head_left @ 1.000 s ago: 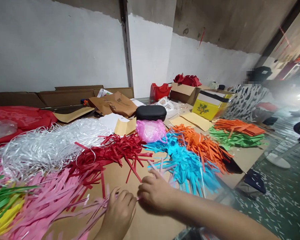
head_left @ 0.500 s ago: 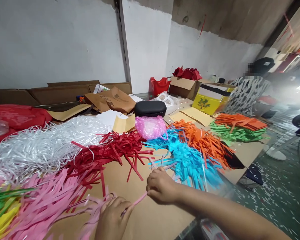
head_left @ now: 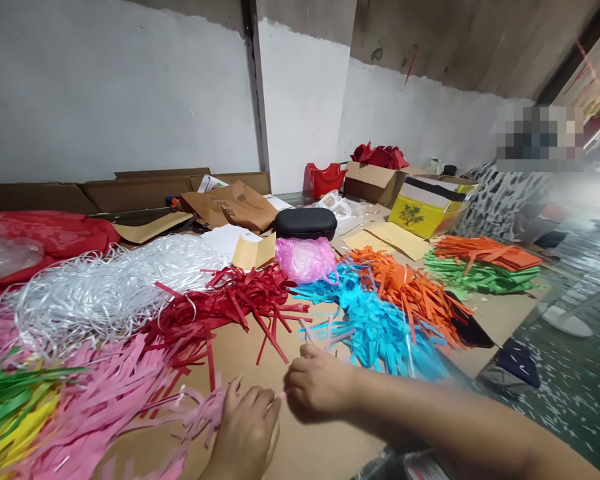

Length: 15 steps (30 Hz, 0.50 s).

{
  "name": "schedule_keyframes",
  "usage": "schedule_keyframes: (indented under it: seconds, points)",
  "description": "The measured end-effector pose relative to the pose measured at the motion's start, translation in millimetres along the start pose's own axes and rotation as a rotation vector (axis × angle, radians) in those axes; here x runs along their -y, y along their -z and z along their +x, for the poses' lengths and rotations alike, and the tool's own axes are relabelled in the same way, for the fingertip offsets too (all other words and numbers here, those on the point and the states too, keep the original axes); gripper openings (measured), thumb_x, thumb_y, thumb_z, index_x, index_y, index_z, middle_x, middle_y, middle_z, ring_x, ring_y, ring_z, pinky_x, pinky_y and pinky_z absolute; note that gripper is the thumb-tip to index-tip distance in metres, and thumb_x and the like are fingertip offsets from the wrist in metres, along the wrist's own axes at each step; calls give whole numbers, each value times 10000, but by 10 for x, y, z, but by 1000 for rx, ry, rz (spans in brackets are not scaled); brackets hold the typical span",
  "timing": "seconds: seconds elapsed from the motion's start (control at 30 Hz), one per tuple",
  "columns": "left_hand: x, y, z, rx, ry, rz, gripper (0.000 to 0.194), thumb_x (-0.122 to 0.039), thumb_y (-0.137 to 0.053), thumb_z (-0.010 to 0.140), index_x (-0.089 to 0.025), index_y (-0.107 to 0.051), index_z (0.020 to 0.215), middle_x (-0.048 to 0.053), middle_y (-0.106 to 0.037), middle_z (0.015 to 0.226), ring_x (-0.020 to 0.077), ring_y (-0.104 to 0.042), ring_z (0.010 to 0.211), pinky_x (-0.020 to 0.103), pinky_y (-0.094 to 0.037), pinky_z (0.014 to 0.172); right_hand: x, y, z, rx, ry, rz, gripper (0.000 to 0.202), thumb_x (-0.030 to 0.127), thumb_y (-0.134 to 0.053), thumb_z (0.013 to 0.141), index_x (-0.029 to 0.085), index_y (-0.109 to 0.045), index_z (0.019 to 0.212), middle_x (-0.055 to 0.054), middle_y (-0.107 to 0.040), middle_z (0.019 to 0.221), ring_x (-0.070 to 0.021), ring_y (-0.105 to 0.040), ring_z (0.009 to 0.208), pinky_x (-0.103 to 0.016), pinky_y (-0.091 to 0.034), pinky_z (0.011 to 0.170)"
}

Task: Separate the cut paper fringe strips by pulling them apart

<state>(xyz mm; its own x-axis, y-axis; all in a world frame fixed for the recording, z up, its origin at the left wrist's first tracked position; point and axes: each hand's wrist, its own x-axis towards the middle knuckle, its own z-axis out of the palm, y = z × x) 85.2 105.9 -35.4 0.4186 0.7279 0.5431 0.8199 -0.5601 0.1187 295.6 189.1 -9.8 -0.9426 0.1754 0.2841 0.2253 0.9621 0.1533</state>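
Observation:
Over the brown cardboard [head_left: 330, 433], my left hand [head_left: 247, 427] is closed on a tassel of pink paper strips [head_left: 205, 410], whose loose strips fan out to the left. My right hand [head_left: 325, 383] is closed close beside it, its fingers curled. A short bit of pink strip shows between the two hands, and the right fingers appear to grip its end; the grip itself is hidden. Pale strip ends stick out beyond the right knuckles. Nearest to that hand lies a pile of blue strips [head_left: 375, 327]. Dark red strips [head_left: 240, 293] lie beyond the left hand.
At left are pink strips [head_left: 105, 393], green strips [head_left: 20, 387], yellow strips [head_left: 25, 433] and a white ribbon heap [head_left: 120, 287]. Behind stand a black case [head_left: 306, 223], pink plastic bag [head_left: 307, 259] and yellow box [head_left: 425, 207]. Orange strips [head_left: 405, 287] lie right; a person [head_left: 505, 193] sits beyond.
My hands have come closer together, and the pink strip stretched between them shows much shorter. The left hand has moved right. The whole view has shifted slightly.

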Motion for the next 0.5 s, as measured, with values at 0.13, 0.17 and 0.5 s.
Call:
schedule_keyframes:
  seconds: [0.13, 0.17, 0.5]
  points:
    - [-4, -19, 84, -35, -21, 30, 293, -102, -464, 935, -238, -657, 763, -33, -694, 734, 171, -593, 711, 473, -206, 1158, -11, -58, 59, -3, -31, -43, 249, 188, -567, 995, 136, -670, 774, -52, -693, 759, -184, -520, 731, -383, -271, 730]
    - [6, -25, 93, -40, -28, 40, 306, -86, -453, 929, -238, -653, 754, -33, -694, 736, 170, -590, 707, 465, -198, 1168, -23, -65, 68, -1, -50, -51, 248, 186, -569, 990, 140, -663, 766, -42, -684, 736, -182, -513, 712, -380, -266, 718]
    - [82, -42, 168, -35, -101, 65, 228, -95, -514, 885, -243, -639, 766, -51, -667, 719, 181, -612, 702, 456, -294, 1073, 25, -42, 259, 127, -40, -17, 166, 180, -626, 901, 130, -701, 761, -83, -728, 764, -203, -554, 743, -408, -318, 794]
